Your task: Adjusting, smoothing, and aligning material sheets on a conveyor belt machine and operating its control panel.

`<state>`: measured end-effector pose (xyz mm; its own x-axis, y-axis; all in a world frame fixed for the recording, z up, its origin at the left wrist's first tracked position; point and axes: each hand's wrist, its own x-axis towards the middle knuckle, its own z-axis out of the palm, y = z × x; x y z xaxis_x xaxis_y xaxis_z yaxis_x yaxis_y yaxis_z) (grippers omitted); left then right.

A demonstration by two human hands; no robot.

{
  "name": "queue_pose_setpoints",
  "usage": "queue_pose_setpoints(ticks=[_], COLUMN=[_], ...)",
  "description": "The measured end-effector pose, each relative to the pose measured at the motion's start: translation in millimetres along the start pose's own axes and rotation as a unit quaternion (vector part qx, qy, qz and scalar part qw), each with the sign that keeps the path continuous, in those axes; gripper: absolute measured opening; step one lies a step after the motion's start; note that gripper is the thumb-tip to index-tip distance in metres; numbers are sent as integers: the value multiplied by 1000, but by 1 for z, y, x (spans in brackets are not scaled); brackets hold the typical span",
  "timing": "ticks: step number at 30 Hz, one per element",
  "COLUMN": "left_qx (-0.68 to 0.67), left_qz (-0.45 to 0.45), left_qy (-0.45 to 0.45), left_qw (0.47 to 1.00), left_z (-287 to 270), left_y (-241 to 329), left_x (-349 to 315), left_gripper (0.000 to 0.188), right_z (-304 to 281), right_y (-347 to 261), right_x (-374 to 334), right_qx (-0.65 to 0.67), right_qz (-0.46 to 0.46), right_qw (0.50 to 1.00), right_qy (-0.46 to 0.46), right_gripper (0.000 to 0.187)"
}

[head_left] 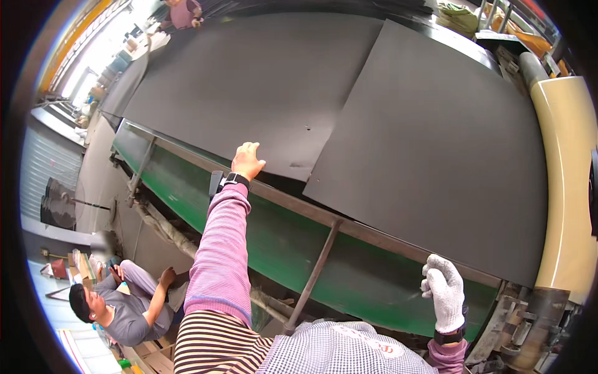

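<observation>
- Checked apron (pixel 305 349) fabric lies nearest the camera, at six o'clock, with the two arms on either side of it.
- Two dark grey sheets fill the upper view: the left sheet (pixel 249 81) toward eleven to twelve o'clock, the right sheet (pixel 436 143) toward two to three, its left edge overlapping the other.
- Left arm: its purple sleeve (pixel 218 262) rises from seven o'clock, nearly straight, toward the centre. The bare left hand (pixel 248 162) is just toward ten, at the left sheet's near edge, fingers slightly bent and close together, thumb spread away; I cannot tell whether it touches the sheet.
- Right arm: it enters at five o'clock, mostly cut off. The right hand (pixel 445 292), in a white knitted glove, is raised at four near the right sheet's near edge, fingers curled; whether they pinch anything I cannot tell.
- Below the sheets, a green panel (pixel 361 280) runs through five o'clock.
- At three o'clock stands a tan roller (pixel 564 181), beside the right sheet.
- Farther out, a seated person (pixel 134 318) is at eight o'clock, another person (pixel 180 14) at eleven.
</observation>
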<state>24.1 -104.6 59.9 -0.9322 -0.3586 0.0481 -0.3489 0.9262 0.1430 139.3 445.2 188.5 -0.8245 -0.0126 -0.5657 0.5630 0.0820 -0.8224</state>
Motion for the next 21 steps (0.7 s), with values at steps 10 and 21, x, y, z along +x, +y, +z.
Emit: queue_pose_setpoints(ticks=[10, 21], left_qx=[-40, -204], left_qz=[75, 126], left_qy=[-23, 29], left_qw=[996, 970], left_z=[20, 19], left_y=[44, 39], left_x=[13, -32], left_gripper=[55, 49], right_z=[6, 37], right_y=[8, -10], right_x=[100, 130], right_qx=[-154, -547], right_qz=[-302, -142], right_qw=[940, 825], right_qy=[40, 33], right_gripper=[30, 67])
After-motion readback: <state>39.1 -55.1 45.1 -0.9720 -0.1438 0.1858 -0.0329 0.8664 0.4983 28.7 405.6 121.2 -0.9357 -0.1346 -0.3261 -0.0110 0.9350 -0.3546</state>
